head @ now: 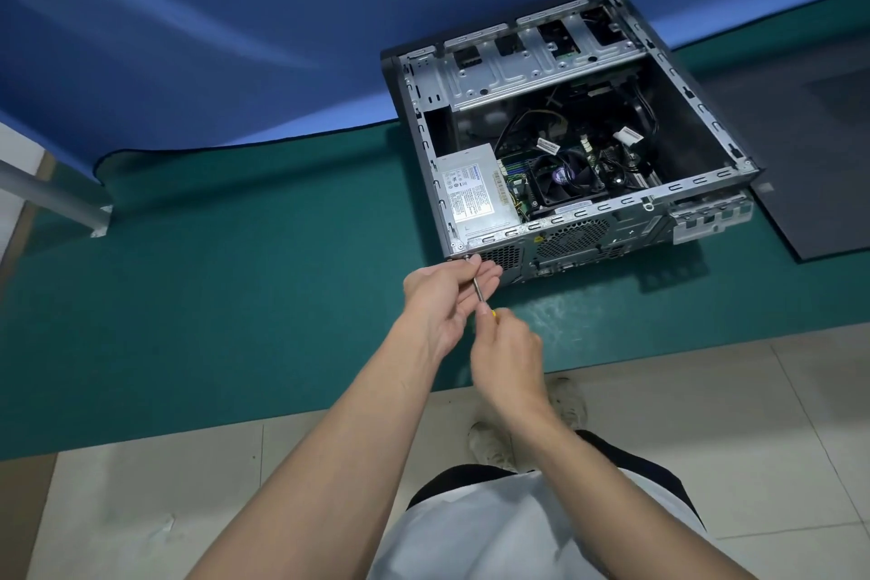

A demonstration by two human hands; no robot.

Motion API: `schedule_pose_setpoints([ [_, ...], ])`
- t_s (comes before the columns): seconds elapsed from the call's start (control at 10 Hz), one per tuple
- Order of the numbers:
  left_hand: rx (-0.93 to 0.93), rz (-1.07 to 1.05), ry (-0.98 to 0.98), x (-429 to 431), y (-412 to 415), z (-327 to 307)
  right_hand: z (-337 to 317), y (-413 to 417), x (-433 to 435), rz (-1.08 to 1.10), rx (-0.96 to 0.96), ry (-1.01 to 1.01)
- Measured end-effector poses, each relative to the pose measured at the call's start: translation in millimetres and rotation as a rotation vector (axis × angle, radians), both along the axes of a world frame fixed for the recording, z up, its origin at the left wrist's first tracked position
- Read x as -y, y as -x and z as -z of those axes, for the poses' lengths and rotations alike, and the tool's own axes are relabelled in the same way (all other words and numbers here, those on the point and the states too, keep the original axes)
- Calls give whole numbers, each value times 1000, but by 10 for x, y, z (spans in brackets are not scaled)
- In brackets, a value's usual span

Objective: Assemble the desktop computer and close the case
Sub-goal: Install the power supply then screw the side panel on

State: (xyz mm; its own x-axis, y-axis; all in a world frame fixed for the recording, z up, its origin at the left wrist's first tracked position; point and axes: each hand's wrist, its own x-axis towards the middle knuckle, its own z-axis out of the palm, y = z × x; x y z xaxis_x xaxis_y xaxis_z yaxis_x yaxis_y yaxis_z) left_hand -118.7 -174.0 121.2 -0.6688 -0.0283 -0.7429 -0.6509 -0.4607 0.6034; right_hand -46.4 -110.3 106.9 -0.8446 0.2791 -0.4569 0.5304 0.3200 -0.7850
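Screwdriver [479, 290] tip touches case [555, 221] corner beside left fingers [489, 271].

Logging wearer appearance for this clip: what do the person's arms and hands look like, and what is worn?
Both forearms are bare; no sleeves reach into view. The left hand and right hand wear no gloves, and no watch, band or ring shows. Lower down: a white top, black shorts and pale shoes.

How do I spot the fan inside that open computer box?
Find the open computer case on the green mat. Inside, beside the silver power supply box, sits the fan. It is the only square black frame with round blades.
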Motion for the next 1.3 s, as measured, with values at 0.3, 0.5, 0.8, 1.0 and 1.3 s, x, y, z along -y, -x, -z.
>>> schedule_pose_setpoints([
  [0.3,4,-55,19,-57,-19,10,-89,-22,-93,224,100,487],
  [0.5,5,-66,29,-62,-7,26,-22,-37,-30,20,-45,-61],
  [0.8,37,-3,-64,62,39,5,-89,-24,-57,330,148,684],
  [1.0,-2,-39,-15,29,3,54,-35,-20,-25,-89,-66,-238],
  [1.3,-5,-35,-28,36,16,45,-105,12,-127,305,194,708],
])
